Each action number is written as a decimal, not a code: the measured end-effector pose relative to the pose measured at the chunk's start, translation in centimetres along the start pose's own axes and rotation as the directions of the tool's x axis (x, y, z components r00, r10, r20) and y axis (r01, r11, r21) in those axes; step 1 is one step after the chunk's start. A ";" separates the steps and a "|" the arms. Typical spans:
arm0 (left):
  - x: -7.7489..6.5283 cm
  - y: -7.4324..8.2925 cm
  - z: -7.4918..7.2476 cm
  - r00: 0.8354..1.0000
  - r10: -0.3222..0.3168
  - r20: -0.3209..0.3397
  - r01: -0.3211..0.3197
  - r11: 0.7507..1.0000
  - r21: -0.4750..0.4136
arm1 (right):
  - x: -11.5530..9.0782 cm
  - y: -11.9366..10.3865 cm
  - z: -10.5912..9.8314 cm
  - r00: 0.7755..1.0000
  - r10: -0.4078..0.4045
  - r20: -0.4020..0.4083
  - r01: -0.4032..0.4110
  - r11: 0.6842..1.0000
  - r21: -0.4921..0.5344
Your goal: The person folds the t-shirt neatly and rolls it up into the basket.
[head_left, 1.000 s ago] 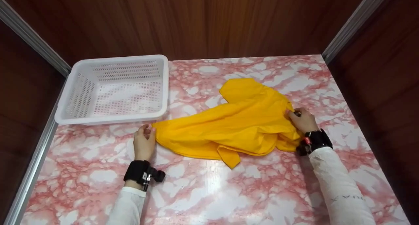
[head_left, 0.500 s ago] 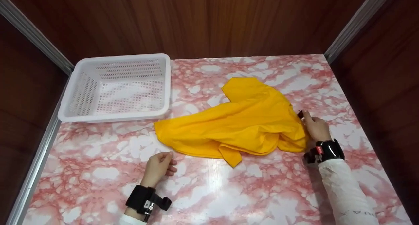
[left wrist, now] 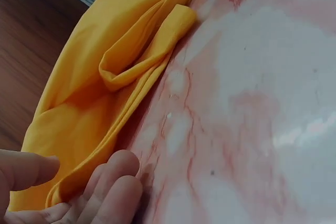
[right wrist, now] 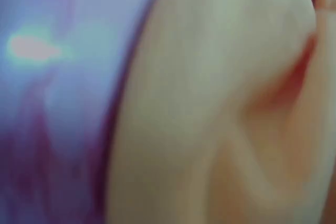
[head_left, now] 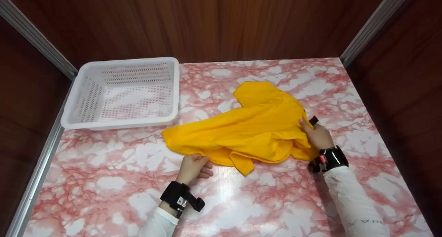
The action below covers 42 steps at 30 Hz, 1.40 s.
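Note:
A crumpled yellow shirt (head_left: 248,126) lies on the table, one short sleeve spread toward the back. At its front edge is my left hand (head_left: 193,168). The left wrist view shows the thumb (left wrist: 31,169) over the cloth and apart from the fingers (left wrist: 118,192), which lie at the folded hem. My right hand (head_left: 319,135) pinches the shirt's right edge, its thumb on top of the fabric. A small dark piece (head_left: 313,120) sticks out beside the right fingers; its kind does not show. The right wrist view is a blurred close-up.
A white perforated plastic basket (head_left: 119,123) stands at the back left, with nothing in it. The table (head_left: 221,209) has a red and white marbled top. Dark wood-grain panels (head_left: 221,23) enclose it at the back and both sides.
My left hand has let go of the shirt's left end and moved right along the front edge. The right hand drew off the right edge, then came back onto it. The shirt barely moved.

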State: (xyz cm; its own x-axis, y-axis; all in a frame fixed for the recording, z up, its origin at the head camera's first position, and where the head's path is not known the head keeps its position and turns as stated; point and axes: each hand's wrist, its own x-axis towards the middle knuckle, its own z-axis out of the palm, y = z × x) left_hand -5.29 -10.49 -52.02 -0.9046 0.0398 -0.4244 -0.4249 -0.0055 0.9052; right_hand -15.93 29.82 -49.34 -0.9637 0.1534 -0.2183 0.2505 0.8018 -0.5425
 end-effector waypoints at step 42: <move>6.1 2.3 2.5 0.827 0.106 -0.552 -0.162 0.985 -0.053 | 2.4 -1.7 0.6 0.988 -0.037 -0.150 0.047 0.997 0.063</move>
State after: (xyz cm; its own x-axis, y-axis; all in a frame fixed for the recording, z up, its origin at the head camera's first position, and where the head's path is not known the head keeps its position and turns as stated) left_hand -11.68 -7.79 -52.46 -0.8120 -0.5191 -0.2668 -0.2741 -0.0644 0.9595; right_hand -18.61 28.48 -49.43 -0.9752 0.2086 -0.0741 0.2106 0.7703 -0.6019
